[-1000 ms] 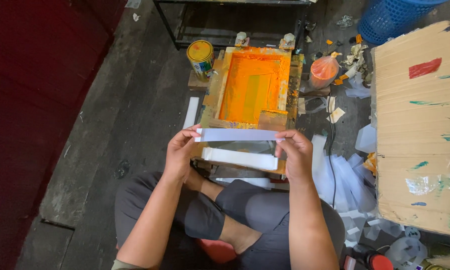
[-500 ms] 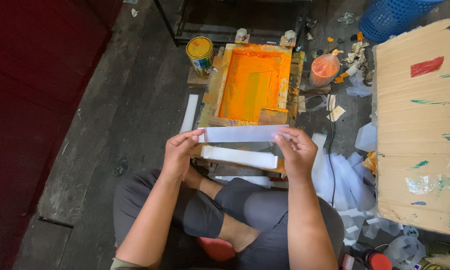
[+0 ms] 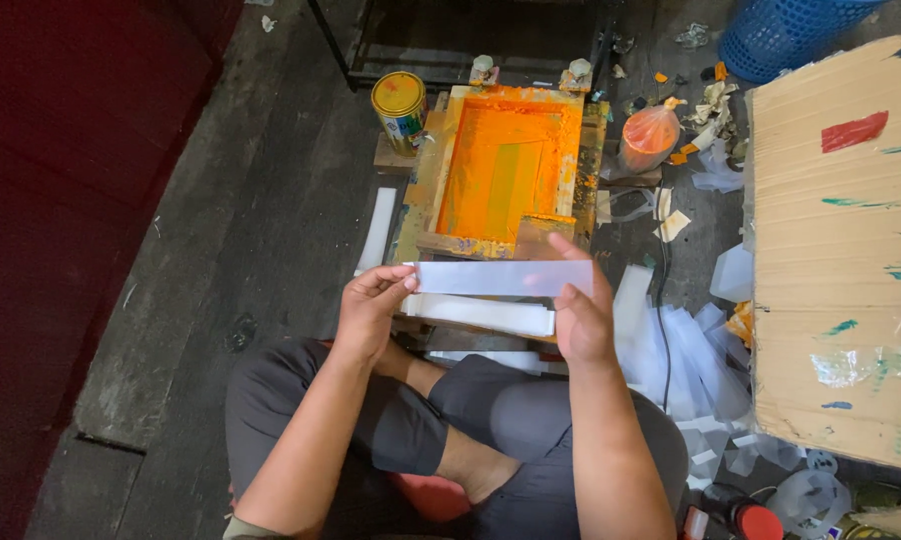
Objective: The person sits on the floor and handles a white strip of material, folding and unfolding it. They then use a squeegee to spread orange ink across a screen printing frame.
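Observation:
I hold a long white strip level in front of me, one end in each hand. My left hand pinches its left end and my right hand grips its right end. Just below the strip lies a second white strip on a small stand above my knees. Beyond them sits a wooden screen-printing frame smeared with orange ink, with a wooden-handled squeegee resting at its near edge.
A yellow tin can stands left of the frame, and a bag of orange ink lies to its right. A large cardboard sheet fills the right side. Several white strips litter the floor. A blue basket is at the top.
Both hands have lifted the strip slightly and spread it flat, with the right hand shifting along toward its right end.

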